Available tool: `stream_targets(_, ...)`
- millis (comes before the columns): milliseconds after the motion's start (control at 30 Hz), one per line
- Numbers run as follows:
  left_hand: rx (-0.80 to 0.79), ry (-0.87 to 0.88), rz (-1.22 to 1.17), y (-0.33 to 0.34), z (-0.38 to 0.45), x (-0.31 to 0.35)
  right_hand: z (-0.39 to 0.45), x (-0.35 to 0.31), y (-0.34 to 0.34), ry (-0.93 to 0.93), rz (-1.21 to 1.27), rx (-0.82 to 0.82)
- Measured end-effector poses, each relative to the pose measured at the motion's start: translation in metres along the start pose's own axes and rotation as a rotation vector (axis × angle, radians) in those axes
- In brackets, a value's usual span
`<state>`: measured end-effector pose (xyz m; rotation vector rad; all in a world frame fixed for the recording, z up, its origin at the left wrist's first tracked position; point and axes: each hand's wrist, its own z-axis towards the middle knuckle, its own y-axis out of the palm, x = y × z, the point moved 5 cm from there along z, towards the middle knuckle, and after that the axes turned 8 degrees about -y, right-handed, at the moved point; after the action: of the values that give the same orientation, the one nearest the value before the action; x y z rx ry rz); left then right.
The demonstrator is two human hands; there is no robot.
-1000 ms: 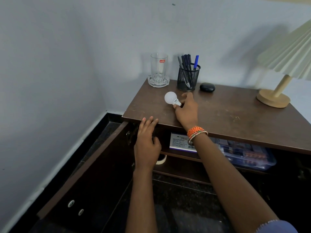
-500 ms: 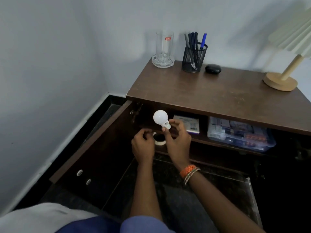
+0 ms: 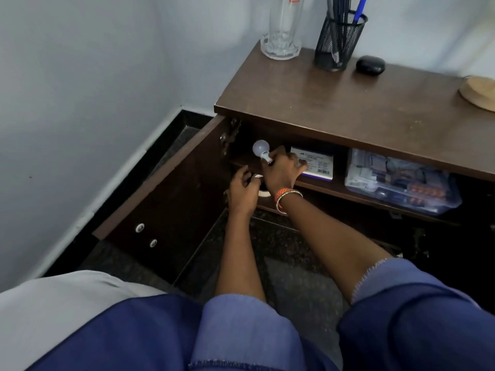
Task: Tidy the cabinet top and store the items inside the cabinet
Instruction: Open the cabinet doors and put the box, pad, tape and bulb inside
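Both forearms extend forward, far from the body. Right hand (image 3: 282, 172), bangles at the wrist, pinches a bulb (image 3: 261, 149) by its base. Left hand (image 3: 242, 192), just left, fingers curled.

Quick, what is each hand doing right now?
Left hand: fingers curled round a white tape roll.
Right hand: fingers pinch the light bulb by its base.

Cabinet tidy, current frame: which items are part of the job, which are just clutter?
In the job:
- light bulb, held by its base in the right hand, going onto the upper shelf
- glass, pen holder, black case, on the cabinet top, not yet stored

Just lying about:
- white box and plastic container, already shelved
- lamp base
- open door
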<state>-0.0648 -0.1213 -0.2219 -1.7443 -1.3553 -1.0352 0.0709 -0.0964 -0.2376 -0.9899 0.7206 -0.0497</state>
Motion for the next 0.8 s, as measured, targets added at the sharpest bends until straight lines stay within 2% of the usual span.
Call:
stream_targets(333, -0.019, -0.023, -0.036, -0.001, 0.004, -0.005, 0.017, 0.007, 0.019, 0.019, -0.098, 0.003)
stream_targets(800, -0.024, -0.058, -0.024, 0.002, 0.008, -0.011, 0.022, 0.006, 0.026, 0.004, -0.14, -0.09)
